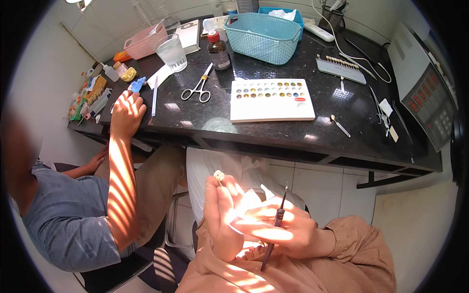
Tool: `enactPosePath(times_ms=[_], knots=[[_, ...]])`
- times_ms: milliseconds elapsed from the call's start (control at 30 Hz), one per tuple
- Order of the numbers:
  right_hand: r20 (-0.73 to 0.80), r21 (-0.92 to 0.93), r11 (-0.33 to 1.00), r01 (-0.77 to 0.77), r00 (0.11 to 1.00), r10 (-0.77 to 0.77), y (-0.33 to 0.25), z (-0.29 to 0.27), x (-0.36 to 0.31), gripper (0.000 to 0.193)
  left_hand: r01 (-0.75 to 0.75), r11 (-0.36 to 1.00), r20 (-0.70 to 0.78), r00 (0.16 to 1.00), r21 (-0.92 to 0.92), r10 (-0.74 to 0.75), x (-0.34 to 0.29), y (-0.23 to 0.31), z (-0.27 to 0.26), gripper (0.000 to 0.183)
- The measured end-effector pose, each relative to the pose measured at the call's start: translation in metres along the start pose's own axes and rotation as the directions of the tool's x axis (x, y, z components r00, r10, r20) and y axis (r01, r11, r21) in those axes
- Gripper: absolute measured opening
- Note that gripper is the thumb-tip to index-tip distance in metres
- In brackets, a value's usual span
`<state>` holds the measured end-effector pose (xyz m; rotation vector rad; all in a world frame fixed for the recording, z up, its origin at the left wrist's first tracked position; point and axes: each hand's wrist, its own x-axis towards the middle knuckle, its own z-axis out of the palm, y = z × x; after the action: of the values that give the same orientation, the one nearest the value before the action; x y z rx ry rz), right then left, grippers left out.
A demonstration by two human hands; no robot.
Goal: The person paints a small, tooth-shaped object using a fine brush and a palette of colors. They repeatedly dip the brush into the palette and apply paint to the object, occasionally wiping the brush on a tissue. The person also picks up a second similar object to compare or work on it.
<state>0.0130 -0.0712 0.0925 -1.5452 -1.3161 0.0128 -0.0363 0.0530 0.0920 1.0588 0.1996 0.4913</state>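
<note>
Between the fingertips of my left hand [218,215], a small cream tooth crown [219,176] is pinched, standing up on what seems to be a thin pin. My right hand [293,229] is closed on a slim dark-handled tool [279,218] with a very fine pointed tip, held like a pen; whether it is a brush or a probe I cannot tell. The tip points up and away, to the right of the crown and apart from it. White tissue [251,198] shows between my hands, partly washed out by sunlight. Both hands are over my lap, before the dark desk.
On the desk [171,119] stand a white palette of coloured wells [271,115], scissor-like forceps [198,90], a brown bottle [218,53], a water glass [172,53], a teal basket [261,41] and a tooth shade guide [342,71]. A co-worker's hand [128,115] rests at the left.
</note>
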Motion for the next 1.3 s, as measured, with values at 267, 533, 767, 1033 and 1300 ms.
enactPosePath(times_ms=[267, 533, 767, 1033, 1300], knots=[[-0.072, 0.018, 0.997, -0.073, 0.995, 0.074, 0.004, -0.031, 0.01, 0.047, -0.08, 0.961, 0.066, 0.996, 0.265, 0.065, 0.01, -0.008, 0.003, 0.015], [-0.047, -0.143, 0.98, -0.136, 0.99, 0.13, -0.002, 0.007, 0.015, 0.032, -0.133, 0.914, 0.037, 0.991, 0.384, 0.129, 0.009, -0.001, -0.008, 0.015], [-0.112, -0.285, 0.955, -0.085, 0.992, 0.055, -0.031, -0.001, 0.012, 0.02, 0.005, 0.994, 0.034, 0.999, 0.111, -0.009, 0.001, -0.019, -0.008, 0.016], [-0.106, -0.327, 0.945, -0.012, 0.994, -0.024, -0.035, 0.0, 0.007, 0.017, -0.083, 0.982, 0.017, 0.997, 0.171, 0.081, -0.014, -0.023, -0.016, 0.029], [-0.074, -0.356, 0.934, -0.035, 0.997, 0.009, -0.059, -0.003, 0.005, 0.019, -0.133, 0.907, 0.168, 0.983, 0.4, 0.07, -0.023, -0.013, -0.016, 0.031]])
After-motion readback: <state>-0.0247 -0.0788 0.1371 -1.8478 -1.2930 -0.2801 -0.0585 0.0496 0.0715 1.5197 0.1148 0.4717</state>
